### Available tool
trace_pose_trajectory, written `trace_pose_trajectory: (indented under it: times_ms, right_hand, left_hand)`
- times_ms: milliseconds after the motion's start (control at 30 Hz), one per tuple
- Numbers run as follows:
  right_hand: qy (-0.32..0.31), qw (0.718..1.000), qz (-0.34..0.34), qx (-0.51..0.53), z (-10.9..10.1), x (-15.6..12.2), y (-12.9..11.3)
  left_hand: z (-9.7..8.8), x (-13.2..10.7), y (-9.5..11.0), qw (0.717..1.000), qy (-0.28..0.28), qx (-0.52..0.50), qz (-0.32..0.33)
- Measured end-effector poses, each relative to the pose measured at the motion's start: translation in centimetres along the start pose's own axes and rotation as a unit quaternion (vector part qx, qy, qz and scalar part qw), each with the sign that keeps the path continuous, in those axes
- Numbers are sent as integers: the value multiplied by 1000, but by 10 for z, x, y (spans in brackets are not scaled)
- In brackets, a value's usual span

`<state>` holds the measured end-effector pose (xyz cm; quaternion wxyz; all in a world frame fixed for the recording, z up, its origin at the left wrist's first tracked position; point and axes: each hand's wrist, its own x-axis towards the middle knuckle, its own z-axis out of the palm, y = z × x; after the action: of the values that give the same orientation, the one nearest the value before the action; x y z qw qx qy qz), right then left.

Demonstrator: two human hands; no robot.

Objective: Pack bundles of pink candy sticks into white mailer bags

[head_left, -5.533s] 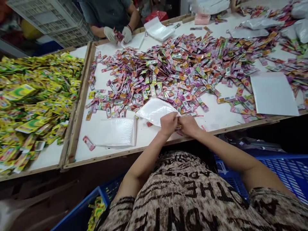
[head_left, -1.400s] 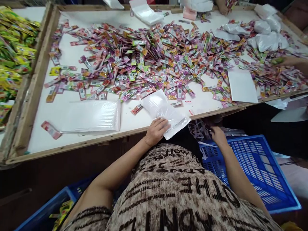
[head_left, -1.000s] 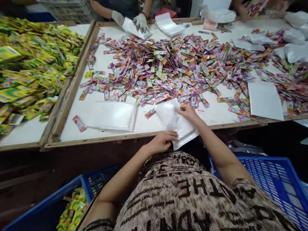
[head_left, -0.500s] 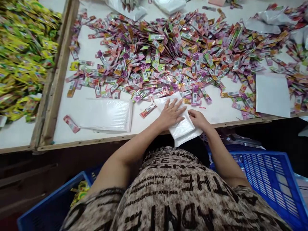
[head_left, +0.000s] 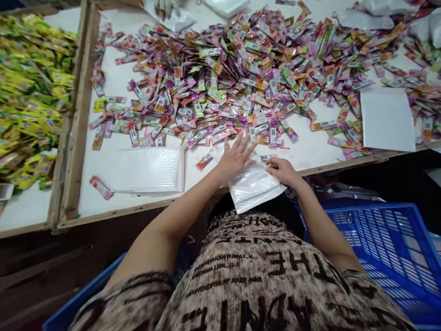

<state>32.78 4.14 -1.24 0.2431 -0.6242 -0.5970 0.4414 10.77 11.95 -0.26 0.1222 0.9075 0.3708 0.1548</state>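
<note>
A white plastic bag lies over the near wooden edge of the table. My left hand lies flat on the bag's far end, fingers spread, fingertips reaching the heap of pink and purple sachets. At the bag's right edge my right hand pinches the plastic with curled fingers. One red sachet lies just left of my left hand.
A flat stack of white bags lies to the left, a white sheet to the right. Yellow-green sachets fill the left table. A blue crate stands at my right. Another person's gloved hand works at the far edge.
My left hand slid up the bag from its near end to its far end and flattened. My right hand came up from the blue crate to the bag's right edge. The bag shifted nearer to me.
</note>
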Motion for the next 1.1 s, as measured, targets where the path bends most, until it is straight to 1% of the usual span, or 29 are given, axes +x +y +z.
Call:
trace_pose_trajectory:
  times_ms: [33,67,100,200,233,300,367,433,500,533,567,600,633,700,733,767,800,833,867,900,933,967,1000,1033,1067,1100]
  right_hand:
    - [-14,1000,-4,-6,0,-1,-2]
    - [-14,1000,-3,-20,1,-2,-4]
    - [3,999,2,-41,0,-2,-5]
    - [87,992,22,-91,0,-2,-4]
    - [97,991,22,-90,1,-2,-4]
    - [82,993,10,-81,1,-3,-4]
    - [62,995,5,-80,2,-3,-5]
    - [70,994,14,-86,1,-2,-7]
    - [92,991,27,-92,-4,0,-7]
    - [97,990,30,-94,-9,0,-5]
    - [97,990,30,-95,-15,1,-3]
    - [93,990,27,-98,-21,0,-1]
    - [86,991,24,-102,-28,-2,1]
    - [82,990,7,-112,-41,-10,1]
    - [94,988,-11,-118,-45,-15,-1]
    - [117,985,-37,-123,-48,-20,-5]
    - [141,980,-71,-122,-47,-24,-11]
    - [155,975,-110,-112,-45,-27,-17]
    - [145,974,-145,-94,-39,-28,-24]
    - [110,977,-169,-71,-33,-28,-30]
    - [56,982,-177,-47,-26,-25,-34]
    - [-8,986,-167,-23,-20,-21,-36]
    - [-69,987,-143,1,-16,-16,-36]
    - [-113,987,-112,26,-16,-11,-34]
    - [-139,985,-83,50,-20,-7,-30]
    - [-153,984,-62,72,-27,-5,-26]
  left_hand:
    - [2,1,0,1000,-6,4,1]
    - [4,4,0,1000,-13,6,0]
    - [6,9,1,1000,-20,6,-1]
    - [9,26,4,1000,-30,-2,5]
    - [10,28,5,1000,-24,-4,7]
    - [10,27,5,1000,-9,-5,5]
    - [11,26,5,1000,-15,-5,-9]
    - [13,31,6,998,-49,-5,-30]
    - [14,42,7,997,-76,-1,-34]
    - [13,46,7,997,-74,2,-24]
    - [11,47,8,998,-55,3,-9]
    - [7,44,8,1000,-20,0,6]
    - [3,36,9,1000,23,-8,19]
    - [-6,5,12,993,107,-41,43]
    - [-10,-15,16,988,128,-63,60]
    - [-12,-36,20,984,125,-85,96]
    - [-12,-56,25,981,94,-102,139]
    - [-10,-74,32,977,50,-108,180]
    - [-5,-89,38,974,14,-101,203]
    - [1,-99,45,974,2,-87,208]
    - [9,-105,51,977,9,-71,202]
    - [18,-108,56,980,36,-56,188]
    - [26,-108,60,981,73,-45,172]
    - [32,-107,63,980,109,-39,160]
    - [37,-105,65,978,138,-39,154]
    - [40,-103,67,975,158,-42,152]
